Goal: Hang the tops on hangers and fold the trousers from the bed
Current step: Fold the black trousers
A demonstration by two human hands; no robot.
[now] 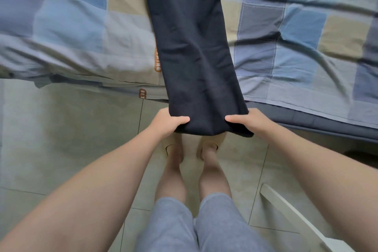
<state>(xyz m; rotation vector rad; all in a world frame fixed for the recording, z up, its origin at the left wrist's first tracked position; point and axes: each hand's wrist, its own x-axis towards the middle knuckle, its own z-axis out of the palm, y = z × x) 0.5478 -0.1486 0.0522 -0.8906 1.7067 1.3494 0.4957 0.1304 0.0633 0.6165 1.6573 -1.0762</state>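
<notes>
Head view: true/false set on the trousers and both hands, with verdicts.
1. The left hand and the right hand each grip a corner of the near end of the dark trousers. True.
2. The trousers lie wholly on the bed. False: the near end reaches past the bed's edge and is held above the floor.
3. The checked cover is blue, grey and beige. True.
4. The left hand is empty, fingers straight. False: its thumb lies on top of the fabric and it grips the corner.
</notes>
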